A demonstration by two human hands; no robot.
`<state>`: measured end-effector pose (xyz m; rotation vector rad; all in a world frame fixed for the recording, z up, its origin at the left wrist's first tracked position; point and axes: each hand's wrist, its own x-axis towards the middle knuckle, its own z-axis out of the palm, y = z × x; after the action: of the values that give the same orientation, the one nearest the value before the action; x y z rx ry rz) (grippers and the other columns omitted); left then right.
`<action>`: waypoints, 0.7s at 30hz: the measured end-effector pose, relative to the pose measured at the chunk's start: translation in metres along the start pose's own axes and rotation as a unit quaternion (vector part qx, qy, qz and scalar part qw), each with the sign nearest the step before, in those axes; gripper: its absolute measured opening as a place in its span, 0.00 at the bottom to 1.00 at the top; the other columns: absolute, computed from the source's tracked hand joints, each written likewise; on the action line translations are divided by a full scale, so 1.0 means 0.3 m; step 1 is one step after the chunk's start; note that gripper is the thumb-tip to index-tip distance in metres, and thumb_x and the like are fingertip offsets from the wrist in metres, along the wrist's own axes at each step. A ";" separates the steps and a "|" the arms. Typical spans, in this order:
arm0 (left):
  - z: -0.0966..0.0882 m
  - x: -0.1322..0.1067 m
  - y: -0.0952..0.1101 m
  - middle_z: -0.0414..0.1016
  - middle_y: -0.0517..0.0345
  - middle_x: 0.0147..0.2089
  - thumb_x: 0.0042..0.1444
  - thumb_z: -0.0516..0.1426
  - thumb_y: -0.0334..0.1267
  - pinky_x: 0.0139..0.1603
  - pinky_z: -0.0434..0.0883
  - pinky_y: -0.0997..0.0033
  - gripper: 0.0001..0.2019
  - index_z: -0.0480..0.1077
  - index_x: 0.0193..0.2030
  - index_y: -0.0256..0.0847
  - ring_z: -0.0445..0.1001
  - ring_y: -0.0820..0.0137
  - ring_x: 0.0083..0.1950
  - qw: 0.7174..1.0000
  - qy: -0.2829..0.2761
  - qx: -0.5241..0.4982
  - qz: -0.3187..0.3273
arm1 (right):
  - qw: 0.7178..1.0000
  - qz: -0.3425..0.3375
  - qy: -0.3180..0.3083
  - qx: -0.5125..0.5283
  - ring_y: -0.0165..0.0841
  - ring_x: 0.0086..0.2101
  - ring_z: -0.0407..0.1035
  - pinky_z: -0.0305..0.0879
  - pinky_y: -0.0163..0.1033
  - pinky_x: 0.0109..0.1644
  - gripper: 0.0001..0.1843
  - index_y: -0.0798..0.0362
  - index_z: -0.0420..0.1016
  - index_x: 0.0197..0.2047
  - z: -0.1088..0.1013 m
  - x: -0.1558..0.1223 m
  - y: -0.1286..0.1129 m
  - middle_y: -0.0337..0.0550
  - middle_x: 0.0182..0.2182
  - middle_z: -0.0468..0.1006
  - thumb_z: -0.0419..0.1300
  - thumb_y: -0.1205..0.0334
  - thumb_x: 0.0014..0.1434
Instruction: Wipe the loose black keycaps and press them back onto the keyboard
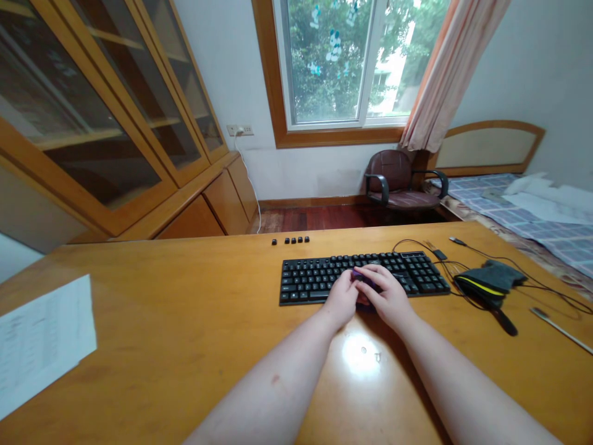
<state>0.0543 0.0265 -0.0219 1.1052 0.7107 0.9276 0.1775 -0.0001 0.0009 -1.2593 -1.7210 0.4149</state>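
A black keyboard lies on the wooden desk, its number pad toward the right. Over its front edge, near the middle, my left hand and my right hand meet with fingers bent inward. Between the fingertips shows a small dark purple object; its kind is mostly hidden by the fingers, and both hands close on it. Several loose black keycaps stand in a row behind the keyboard, near the desk's far edge.
Right of the keyboard are a dark pouch with a yellow stripe, black cables and a thin brush-like stick. Papers lie at the left on the desk. Beyond it stand a chair, a bed and a glass-door cabinet.
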 end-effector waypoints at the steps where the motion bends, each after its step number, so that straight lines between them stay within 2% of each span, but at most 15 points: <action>1: -0.001 0.000 -0.004 0.67 0.61 0.28 0.56 0.49 0.36 0.28 0.68 0.73 0.07 0.61 0.41 0.38 0.68 0.76 0.24 1.000 -0.002 0.008 0.005 | 1.000 -0.002 0.000 -0.007 0.37 0.44 0.67 0.64 0.44 0.50 0.15 0.45 0.74 0.47 -0.001 0.000 -0.001 0.45 0.42 0.71 0.57 0.59 0.56; 8: -0.001 -0.005 -0.009 0.66 0.64 0.23 0.55 0.48 0.34 0.26 0.67 0.75 0.04 0.60 0.38 0.39 0.67 0.75 0.23 0.999 0.002 0.035 0.005 | 0.998 -0.003 0.056 0.007 0.35 0.38 0.69 0.67 0.41 0.43 0.07 0.45 0.79 0.34 0.014 -0.012 -0.002 0.42 0.36 0.72 0.59 0.59 0.54; 14: -0.004 -0.005 -0.008 0.67 0.62 0.25 0.56 0.49 0.38 0.26 0.67 0.74 0.06 0.61 0.39 0.39 0.67 0.75 0.24 1.000 -0.001 0.025 0.005 | 0.998 0.041 0.047 0.006 0.36 0.40 0.69 0.67 0.43 0.45 0.11 0.46 0.77 0.41 0.019 -0.007 -0.010 0.44 0.38 0.73 0.58 0.58 0.54; 21: 0.004 -0.008 0.002 0.65 0.63 0.24 0.56 0.50 0.41 0.27 0.66 0.74 0.08 0.61 0.37 0.39 0.66 0.75 0.23 1.000 -0.003 0.014 0.005 | 0.994 0.016 0.100 0.031 0.35 0.36 0.68 0.66 0.42 0.42 0.06 0.48 0.77 0.32 0.009 -0.019 -0.025 0.42 0.34 0.73 0.58 0.60 0.54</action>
<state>0.0539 0.0240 -0.0209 1.1370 0.7159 0.9239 0.1712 -0.0074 0.0021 -1.2425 -1.5101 0.3467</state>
